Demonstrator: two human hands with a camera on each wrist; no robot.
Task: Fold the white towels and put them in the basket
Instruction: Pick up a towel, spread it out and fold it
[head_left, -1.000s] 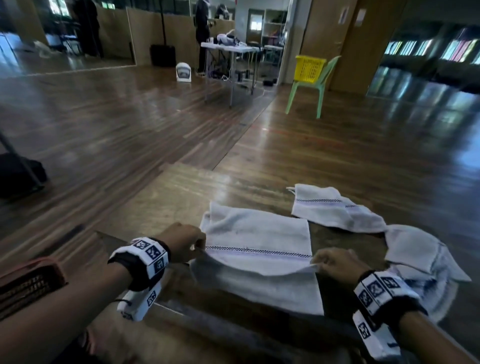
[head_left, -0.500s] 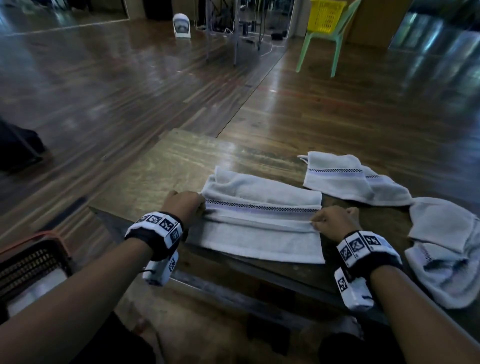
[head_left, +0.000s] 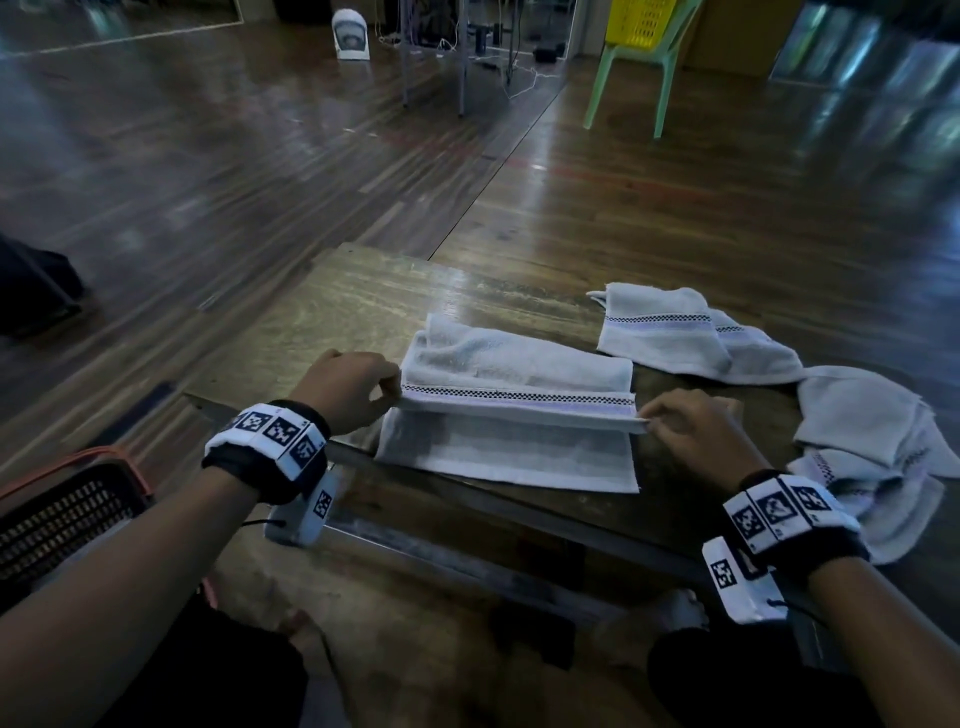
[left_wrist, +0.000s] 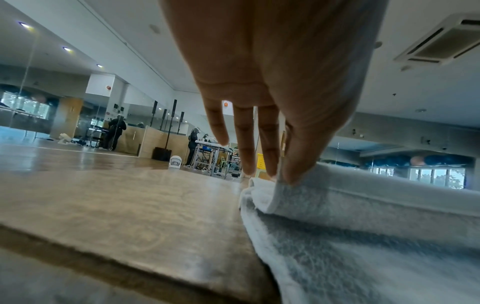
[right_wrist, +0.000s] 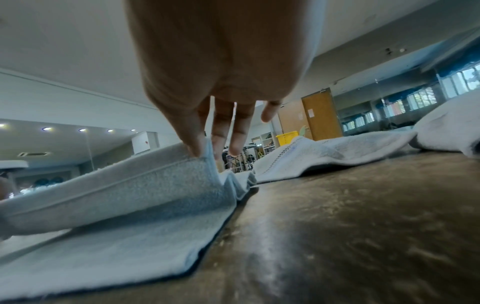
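A white towel (head_left: 511, 415) with a checkered stripe lies half folded on the wooden table (head_left: 332, 312). My left hand (head_left: 382, 389) pinches the left end of its upper flap edge, thumb against forefinger in the left wrist view (left_wrist: 284, 176). My right hand (head_left: 649, 418) pinches the right end of the same edge, as the right wrist view (right_wrist: 201, 153) shows. The flap (right_wrist: 130, 185) hangs a little above the lower layer (right_wrist: 116, 246). A dark mesh basket (head_left: 62, 514) with an orange rim sits low at my left.
Another white towel (head_left: 670, 332) lies spread at the table's far right, and a crumpled pile of towels (head_left: 878, 447) sits by the right edge. Beyond the table on the wooden floor stand a green chair (head_left: 628, 67) with a yellow basket and a small white fan (head_left: 350, 34).
Both hands have drawn the towel's flap edge toward me over the lower layer. The camera has tilted further down toward the table.
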